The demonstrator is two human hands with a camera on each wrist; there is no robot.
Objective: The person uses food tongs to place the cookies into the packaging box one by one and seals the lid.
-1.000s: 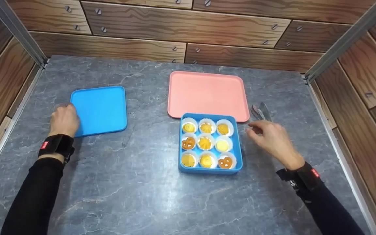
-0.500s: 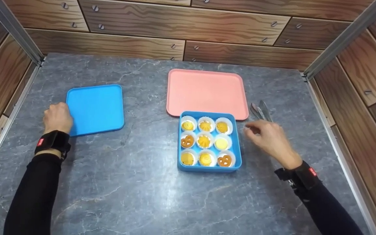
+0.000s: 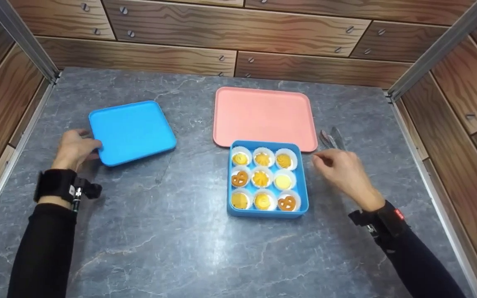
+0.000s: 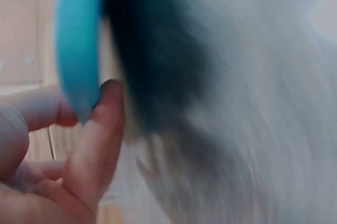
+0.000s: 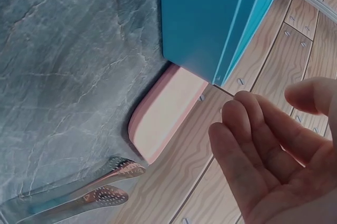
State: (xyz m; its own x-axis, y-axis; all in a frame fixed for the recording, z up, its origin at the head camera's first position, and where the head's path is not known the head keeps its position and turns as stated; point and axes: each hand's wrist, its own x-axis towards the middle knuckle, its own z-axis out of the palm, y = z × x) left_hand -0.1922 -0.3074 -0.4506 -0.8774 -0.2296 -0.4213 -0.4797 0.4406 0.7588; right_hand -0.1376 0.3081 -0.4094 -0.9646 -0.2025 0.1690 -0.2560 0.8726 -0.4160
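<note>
My left hand (image 3: 75, 149) pinches the near left edge of a shallow blue lid (image 3: 133, 132), which tilts up off the table. In the left wrist view the lid's blue rim (image 4: 79, 45) stands between thumb and finger; the rest is blurred. My right hand (image 3: 346, 176) hovers with nothing in it, fingers loosely bent, beside a blue box (image 3: 267, 214). Rows of white paper cups in this box hold cookies, among them a pretzel-shaped cookie (image 3: 287, 203) and a pale round cookie (image 3: 283, 181).
Behind the box lies a pink tray (image 3: 263, 116), close against its back edge. Metal tongs (image 5: 100, 184) with perforated ends lie right of the tray, partly hidden by my right hand in the head view. Wood-patterned walls (image 3: 172, 54) enclose the grey marbled table (image 3: 172, 231).
My left hand has turned from over the lid's left edge to pinch it from the side. The lid has risen and tilted. The right hand stays almost in place.
</note>
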